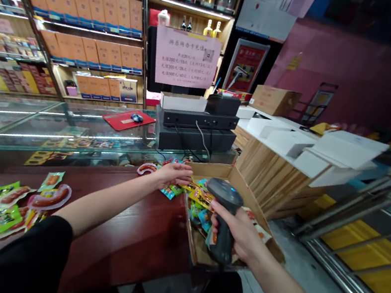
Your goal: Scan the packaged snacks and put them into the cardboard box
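Barcode scanner [224, 237]: held over the cardboard box [248, 188], handle down, head towards the box's left side. Right hand [245, 236] has its fingers closed round the handle; this grip presumably steadies the tool and keeps the head free of the palm. Left hand [174, 173] is at the box's far left edge, fingers extended and close together, slightly bent, beside the end of a yellow packet [201, 197]. Whether the fingertips pinch it cannot be told. The packet lies across the box's left part, below and beside the scanner head, probably so that its printed face is exposed. More packets lie inside the box; some blue and green ones [171, 192] lie just outside its left edge. A loose pile [4, 220] rests on the tabletop [118, 244], well left of the box, likely to keep it apart.
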`<state>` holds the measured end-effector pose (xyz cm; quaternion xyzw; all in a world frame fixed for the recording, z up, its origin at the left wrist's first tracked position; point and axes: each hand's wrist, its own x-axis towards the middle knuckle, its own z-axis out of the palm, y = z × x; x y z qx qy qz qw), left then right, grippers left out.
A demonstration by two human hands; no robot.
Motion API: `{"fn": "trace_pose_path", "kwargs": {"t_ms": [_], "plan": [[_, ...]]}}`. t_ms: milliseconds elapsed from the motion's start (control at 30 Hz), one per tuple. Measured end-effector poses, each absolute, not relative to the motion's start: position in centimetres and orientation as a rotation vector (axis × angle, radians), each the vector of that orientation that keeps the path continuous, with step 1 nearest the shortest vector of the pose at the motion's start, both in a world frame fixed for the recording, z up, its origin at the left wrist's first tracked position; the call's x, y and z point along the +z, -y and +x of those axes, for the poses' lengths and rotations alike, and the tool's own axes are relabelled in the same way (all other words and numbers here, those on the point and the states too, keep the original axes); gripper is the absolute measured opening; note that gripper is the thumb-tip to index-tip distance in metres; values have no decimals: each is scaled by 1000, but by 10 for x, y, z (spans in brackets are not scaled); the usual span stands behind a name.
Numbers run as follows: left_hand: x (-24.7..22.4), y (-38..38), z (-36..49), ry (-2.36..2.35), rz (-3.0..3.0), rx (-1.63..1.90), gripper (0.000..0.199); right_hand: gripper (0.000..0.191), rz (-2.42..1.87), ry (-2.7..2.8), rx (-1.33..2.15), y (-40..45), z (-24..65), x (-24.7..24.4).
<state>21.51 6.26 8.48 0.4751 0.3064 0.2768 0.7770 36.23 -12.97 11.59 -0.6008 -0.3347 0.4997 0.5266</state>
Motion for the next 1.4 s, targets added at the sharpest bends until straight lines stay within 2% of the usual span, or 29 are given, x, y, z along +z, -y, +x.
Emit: {"fn": "trace_pose_path", "kwargs": {"t_ms": [167, 367, 600, 800, 1100, 1267, 1400], "plan": [[66, -106, 143, -873, 1196, 758, 37, 34, -1312, 891, 1332, 79, 323, 110], [15, -155, 89, -1222, 1729, 740, 40, 25, -1391, 952, 1379, 17, 287, 91], [-10, -183, 91, -1381, 2217, 641, 41, 19, -1575, 948, 1370, -30, 272, 66], [-14, -179, 102, -1357, 2437, 448, 24, 20, -1570, 945, 1399, -44, 267, 48], [-3, -139, 64, -1379, 2096, 464, 11, 23, -1512, 931, 1396, -20, 258, 71], [8, -98, 40, -1113, 1364, 608, 46, 28, -1400, 1015, 1416, 17, 247, 82], [9, -58, 40, -984, 1177, 683, 56, 32, -1341, 1098, 1465, 54, 239, 84]]}}
